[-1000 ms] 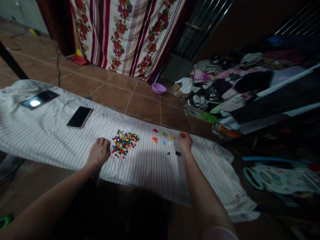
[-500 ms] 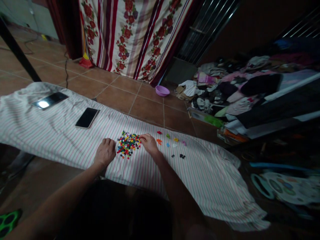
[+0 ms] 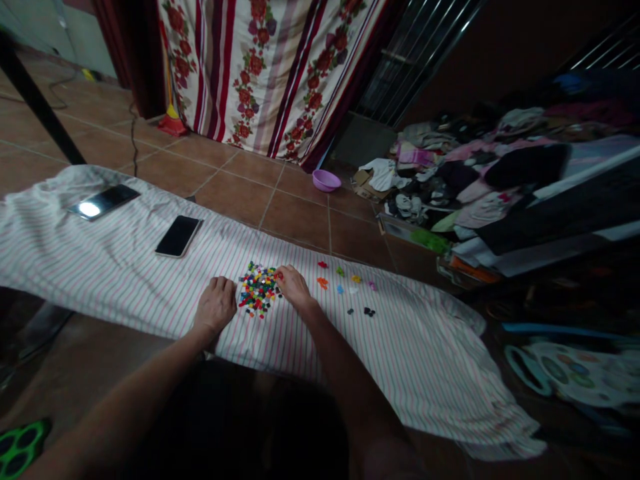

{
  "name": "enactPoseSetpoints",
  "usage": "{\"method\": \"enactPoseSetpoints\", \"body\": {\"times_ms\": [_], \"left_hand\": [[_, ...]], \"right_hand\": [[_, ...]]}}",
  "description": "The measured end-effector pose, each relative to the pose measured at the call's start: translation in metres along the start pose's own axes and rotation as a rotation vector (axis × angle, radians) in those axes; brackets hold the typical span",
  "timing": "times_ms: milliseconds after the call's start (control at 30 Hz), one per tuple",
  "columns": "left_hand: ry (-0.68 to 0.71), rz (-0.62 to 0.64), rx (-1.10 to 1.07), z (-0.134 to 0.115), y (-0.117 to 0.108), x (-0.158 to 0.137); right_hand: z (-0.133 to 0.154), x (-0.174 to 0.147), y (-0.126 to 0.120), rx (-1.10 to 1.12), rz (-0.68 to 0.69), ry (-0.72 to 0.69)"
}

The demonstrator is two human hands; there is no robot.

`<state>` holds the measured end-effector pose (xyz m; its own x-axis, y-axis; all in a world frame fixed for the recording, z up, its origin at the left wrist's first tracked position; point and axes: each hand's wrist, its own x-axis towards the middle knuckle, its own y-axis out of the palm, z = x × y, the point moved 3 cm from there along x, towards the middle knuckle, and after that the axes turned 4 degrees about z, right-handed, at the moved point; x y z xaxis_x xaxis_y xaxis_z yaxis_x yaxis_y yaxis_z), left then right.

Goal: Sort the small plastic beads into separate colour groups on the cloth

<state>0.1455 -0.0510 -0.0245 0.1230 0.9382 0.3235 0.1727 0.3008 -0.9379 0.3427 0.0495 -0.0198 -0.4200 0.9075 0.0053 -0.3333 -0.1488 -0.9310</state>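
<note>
A dense pile of small multicoloured pieces point(image 3: 260, 290), too small to tell their kind, lies on a striped cloth point(image 3: 165, 293). My right hand point(image 3: 295, 287) is at the pile's right edge, thumb and fingertips pinched on a small red piece point(image 3: 279, 275). Just left of the pile, my left hand point(image 3: 216, 303) rests on the cloth with fingers curled in, no object showing in it. Right of my right hand sit small groups sorted by colour: red point(image 3: 323, 265), green point(image 3: 341, 271), yellow point(image 3: 356, 279), orange point(image 3: 323, 283), blue point(image 3: 341, 289), white, pink, grey and black point(image 3: 369, 312).
A dark phone point(image 3: 179, 236) and a shiny dark tablet-like slab point(image 3: 105, 201) lie on the cloth at left. Beyond it are a tiled floor, a purple basin point(image 3: 327, 181) and a floral curtain point(image 3: 255, 73). Heaped clothes point(image 3: 450, 167) fill the right side.
My right hand has shifted slightly at the pile's edge, and red now shows at its fingertips. My left hand stays beside the pile. The whole view has moved a little.
</note>
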Motion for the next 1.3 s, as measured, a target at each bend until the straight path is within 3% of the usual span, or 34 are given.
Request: {"method": "enactPoseSetpoints", "body": {"times_ms": [367,567,767,1300], "left_hand": [[0.002,-0.011,-0.008,-0.001,-0.001,0.001],[-0.003,0.007,-0.013,0.000,-0.001,0.001],[0.005,0.014,-0.007,0.000,0.000,0.001],[-0.002,0.000,0.002,-0.001,0.000,0.001]], "right_hand": [[0.001,-0.007,-0.002,0.125,-0.131,-0.071],[-0.008,-0.012,-0.009,0.297,-0.221,0.045],[-0.034,-0.021,-0.025,0.271,-0.255,0.217],[-0.133,-0.025,-0.074,-0.040,-0.335,0.441]]}}
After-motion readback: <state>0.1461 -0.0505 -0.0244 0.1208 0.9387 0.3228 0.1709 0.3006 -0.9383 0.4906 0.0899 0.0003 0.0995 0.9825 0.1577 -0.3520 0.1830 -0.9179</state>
